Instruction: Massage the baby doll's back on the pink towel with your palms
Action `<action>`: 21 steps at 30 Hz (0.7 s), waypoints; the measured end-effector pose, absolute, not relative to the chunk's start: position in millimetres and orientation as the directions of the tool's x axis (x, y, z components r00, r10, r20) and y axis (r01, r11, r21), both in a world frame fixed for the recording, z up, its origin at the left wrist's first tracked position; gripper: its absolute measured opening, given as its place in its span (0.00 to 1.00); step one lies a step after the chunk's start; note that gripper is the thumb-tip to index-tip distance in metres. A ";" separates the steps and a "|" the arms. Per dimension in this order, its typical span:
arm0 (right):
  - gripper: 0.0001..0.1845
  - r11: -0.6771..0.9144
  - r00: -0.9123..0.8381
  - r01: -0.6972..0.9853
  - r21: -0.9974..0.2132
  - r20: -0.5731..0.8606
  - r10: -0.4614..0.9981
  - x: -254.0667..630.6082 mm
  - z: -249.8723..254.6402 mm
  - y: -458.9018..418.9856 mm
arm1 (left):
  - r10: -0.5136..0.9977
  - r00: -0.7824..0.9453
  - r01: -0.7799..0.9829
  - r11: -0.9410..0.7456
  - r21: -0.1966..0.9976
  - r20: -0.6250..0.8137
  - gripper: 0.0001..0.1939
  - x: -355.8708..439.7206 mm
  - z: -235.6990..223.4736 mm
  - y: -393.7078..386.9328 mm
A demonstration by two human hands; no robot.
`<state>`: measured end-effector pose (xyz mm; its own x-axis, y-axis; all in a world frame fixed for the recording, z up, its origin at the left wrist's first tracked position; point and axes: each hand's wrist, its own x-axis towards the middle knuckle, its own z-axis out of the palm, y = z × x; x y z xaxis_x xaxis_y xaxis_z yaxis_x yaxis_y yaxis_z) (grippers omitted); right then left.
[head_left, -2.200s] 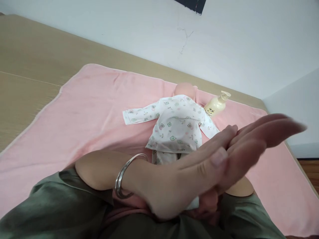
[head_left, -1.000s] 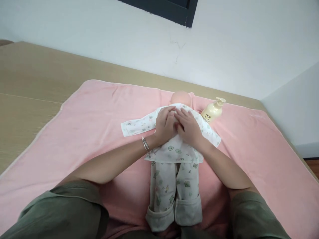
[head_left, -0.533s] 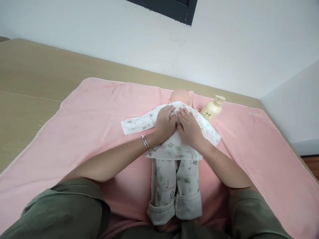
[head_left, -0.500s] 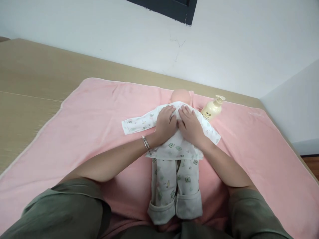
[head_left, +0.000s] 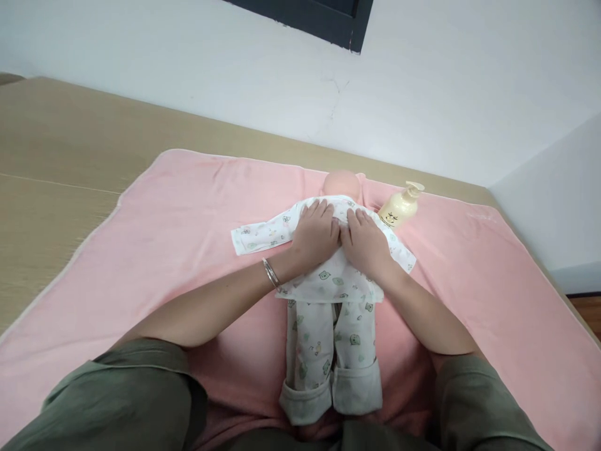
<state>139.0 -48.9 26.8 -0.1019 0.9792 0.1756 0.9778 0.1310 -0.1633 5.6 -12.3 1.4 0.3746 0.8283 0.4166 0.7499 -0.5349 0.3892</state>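
Note:
A baby doll lies stretched out before me, its smooth bald head (head_left: 341, 183) pointing away. It wears a white printed top (head_left: 335, 282) and matching trousers (head_left: 313, 351) with turned-up cuffs. My left hand (head_left: 315, 235), with silver bangles at the wrist, rests flat on the left side of the upper torso. On the right side lies my right hand (head_left: 367, 243), also flat, its fingers pointing towards the head. Both thumbs come close together near the middle. Neither hand grips anything. The doll's face cannot be seen, and my hands cover part of the top.
Under the doll is a pink blanket (head_left: 197, 238) spread over a tan mat (head_left: 70, 138). A cream pump bottle (head_left: 399, 207) leans or lies beside the doll's right-hand shoulder. Behind stands a white wall (head_left: 422, 94) with a dark frame (head_left: 328, 22). My green-clad knees flank the doll.
At first my hands were together, raised near the camera. They came down onto the doll's upper torso, then slid slightly apart, the right one outward. The doll and bottle stay in place.

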 end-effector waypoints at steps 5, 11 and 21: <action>0.32 0.129 -0.088 0.963 -0.237 0.175 0.981 153.4 22.4 -26.0 | 0.785 0.456 0.752 -0.592 0.290 0.420 0.24 7.3 6.2 -29.4; 0.30 0.150 -0.115 0.978 -0.144 0.226 0.967 131.9 22.8 -60.4 | 0.816 0.457 0.748 -0.568 0.342 0.355 0.24 3.4 6.4 -4.5; 0.32 0.118 -0.088 0.959 -0.257 0.124 0.988 145.8 26.4 -32.2 | 0.855 0.332 0.722 -0.502 0.476 0.399 0.25 8.4 -6.0 -8.2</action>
<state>145.8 -32.2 26.4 -0.0883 0.9884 0.1239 0.9592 0.1179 -0.2569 8.4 -8.2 -6.0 0.3322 0.8548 0.3987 0.7220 -0.5025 0.4756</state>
